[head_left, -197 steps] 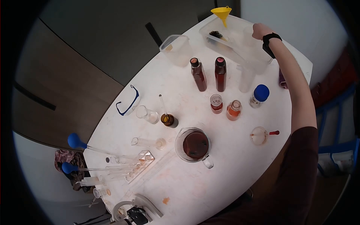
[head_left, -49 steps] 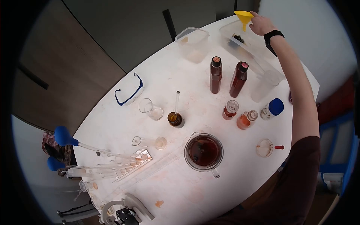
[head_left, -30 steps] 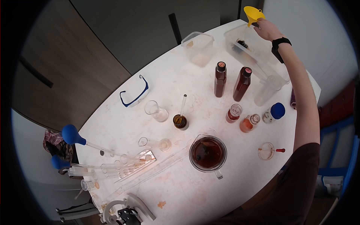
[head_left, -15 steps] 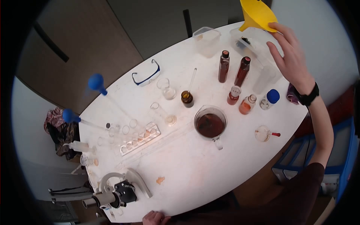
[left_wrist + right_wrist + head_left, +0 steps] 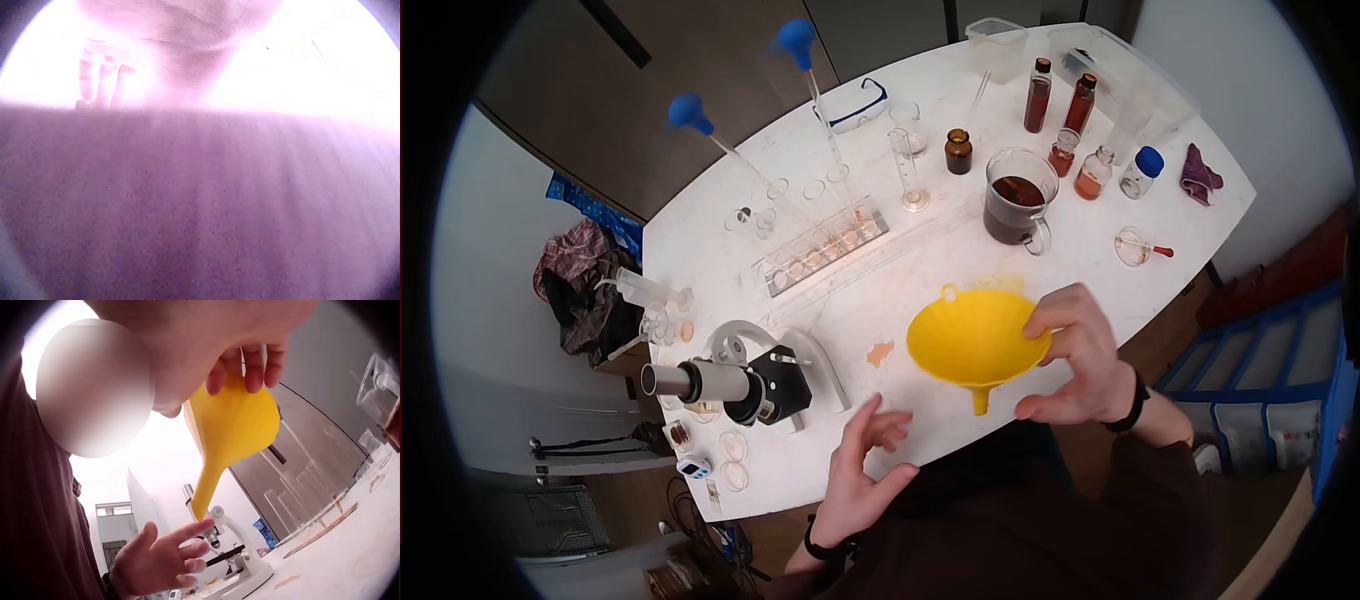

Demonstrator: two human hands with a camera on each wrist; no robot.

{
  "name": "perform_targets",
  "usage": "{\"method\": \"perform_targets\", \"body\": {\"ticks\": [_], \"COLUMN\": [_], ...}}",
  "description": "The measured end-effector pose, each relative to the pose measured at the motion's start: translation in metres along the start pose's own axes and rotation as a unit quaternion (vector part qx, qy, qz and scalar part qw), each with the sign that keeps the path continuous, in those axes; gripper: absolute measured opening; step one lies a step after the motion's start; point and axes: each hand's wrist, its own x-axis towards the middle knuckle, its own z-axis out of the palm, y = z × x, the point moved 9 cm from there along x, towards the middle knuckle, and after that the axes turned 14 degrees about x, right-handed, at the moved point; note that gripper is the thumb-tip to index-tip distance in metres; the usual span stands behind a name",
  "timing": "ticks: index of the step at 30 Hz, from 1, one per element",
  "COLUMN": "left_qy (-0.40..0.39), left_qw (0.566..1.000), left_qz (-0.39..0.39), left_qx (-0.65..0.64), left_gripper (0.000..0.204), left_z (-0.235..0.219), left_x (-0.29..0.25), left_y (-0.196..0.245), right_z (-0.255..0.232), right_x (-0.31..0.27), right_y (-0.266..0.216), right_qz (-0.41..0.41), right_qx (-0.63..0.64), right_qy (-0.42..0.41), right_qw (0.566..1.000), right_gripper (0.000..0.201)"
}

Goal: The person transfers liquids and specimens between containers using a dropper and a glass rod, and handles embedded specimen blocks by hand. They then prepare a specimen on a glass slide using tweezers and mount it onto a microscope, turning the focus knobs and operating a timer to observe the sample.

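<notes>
A yellow plastic funnel [image 5: 975, 335] hangs over the front of the table, its spout pointing down. My right hand [image 5: 1085, 355] grips it by the right side of its rim. In the right wrist view the fingers curl against the funnel wall [image 5: 234, 425]. To the left of the spout is my left hand [image 5: 865, 480], holding nothing, with fingers spread and relaxed. The right wrist view also shows this left hand [image 5: 156, 559] below the spout. In the left wrist view, glare and a sleeve hide most of the hand.
Behind the funnel stands a glass jug [image 5: 1015, 225] of dark liquid. A microscope [image 5: 775, 385] is at the front left, and a test tube rack [image 5: 830, 255] behind it. Dark bottles [image 5: 1037, 105], small jars and a graduated cylinder [image 5: 910, 180] stand farther back.
My right hand has lifted the funnel from the plastic tub at the back right and brought it to the front. My left hand has come up into view beside it.
</notes>
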Motion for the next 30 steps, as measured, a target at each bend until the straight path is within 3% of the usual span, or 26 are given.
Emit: {"method": "perform_targets", "body": {"ticks": [1, 4, 5, 7, 8, 9, 10, 11, 12, 13, 15, 16, 17, 19, 20, 21, 23, 25, 27, 29, 30], "left_qy": [0.038, 0.08, 0.09, 0.05, 0.06, 0.059, 0.074, 0.091, 0.095, 0.11, 0.127, 0.137, 0.145, 0.148, 0.149, 0.141, 0.15, 0.151, 0.163, 0.129, 0.13], "left_qw": [0.993, 0.971, 0.97, 0.993, 0.994, 0.994, 0.992, 0.987, 0.987, 0.982, 0.976, 0.972, 0.967, 0.964, 0.96, 0.959, 0.959, 0.963, 0.968, 0.981, 0.981], "left_qz": [0.037, 0.092, 0.083, 0.097, 0.071, 0.065, 0.099, 0.133, 0.13, 0.152, 0.172, 0.186, 0.202, 0.211, 0.222, 0.236, 0.227, 0.209, 0.178, 0.122, 0.12], "left_qx": [-0.105, -0.205, -0.21, -0.052, -0.058, -0.063, -0.033, -0.001, -0.003, 0.013, 0.028, 0.04, 0.053, 0.066, 0.077, 0.07, 0.08, 0.072, 0.071, 0.072, 0.074], "left_gripper": [0.09, 0.103, 0.103, 0.102, 0.084, 0.084, 0.071, 0.058, 0.058, 0.054, 0.049, 0.05, 0.05, 0.05, 0.05, 0.05, 0.056, 0.061, 0.066, 0.063, 0.063], "left_z": [0.002, 0.009, 0.006, 0.012, 0.015, 0.019, 0.02, 0.019, 0.018, 0.015, 0.012, 0.011, 0.01, 0.013, 0.016, 0.019, 0.021, 0.025, 0.022, 0.02, 0.016], "left_x": [0.008, 0.02, 0.02, 0.021, 0.02, 0.017, 0.015, 0.012, 0.011, 0.009, 0.006, 0.004, 0.003, 0.002, 0.003, 0.003, 0.001, 0.003, 0.002, 0.0, -0.003], "left_y": [0.011, 0.025, 0.02, 0.017, 0.011, 0.005, 0.005, 0.008, 0.008, 0.016, 0.022, 0.026, 0.029, 0.028, 0.03, 0.031, 0.028, 0.024, 0.018, 0.007, 0.001], "right_z": [0.017, 0.048, 0.051, 0.057, 0.059, 0.061, 0.065, 0.058, 0.05, 0.06, 0.049, 0.057, 0.055, 0.098, 0.109, 0.107, 0.116, 0.102, 0.087, 0.037, 0.006], "right_x": [-0.006, -0.021, -0.026, -0.037, -0.043, -0.048, -0.053, -0.058, -0.062, -0.057, -0.069, -0.072, -0.078, -0.115, -0.116, -0.114, -0.115, -0.122, -0.126, -0.104, -0.105], "right_y": [-0.004, -0.014, -0.02, -0.026, -0.03, -0.034, -0.036, -0.037, -0.034, -0.033, -0.009, 0.004, 0.005, 0.037, 0.035, 0.035, 0.034, 0.049, 0.057, 0.056, 0.063], "right_qz": [0.009, 0.026, 0.017, 0.014, 0.009, 0.003, 0.006, 0.028, 0.048, 0.047, 0.148, 0.219, 0.218, 0.455, 0.424, 0.42, 0.461, 0.456, 0.39, 0.366, 0.332], "right_qx": [0.018, 0.032, -0.005, -0.037, -0.053, -0.07, -0.07, -0.023, 0.026, 0.029, 0.164, 0.201, 0.201, 0.351, 0.43, 0.418, 0.542, 0.543, 0.642, 0.537, 0.518], "right_qy": [0.007, -0.007, -0.004, -0.004, -0.013, -0.022, -0.026, 0.039, 0.104, 0.098, 0.32, 0.245, 0.245, 0.133, 0.145, 0.157, 0.206, 0.219, 0.192, 0.302, 0.304], "right_qw": [1.0, 0.999, 1.0, 0.999, 0.998, 0.997, 0.997, 0.999, 0.993, 0.994, 0.921, 0.923, 0.923, 0.808, 0.784, 0.79, 0.672, 0.67, 0.631, 0.697, 0.728], "right_gripper": [0.049, 0.048, 0.047, 0.046, 0.044, 0.042, 0.042, 0.036, 0.031, 0.031, 0.034, 0.041, 0.041, 0.045, 0.047, 0.047, 0.046, 0.038, 0.032, 0.036, 0.037]}}
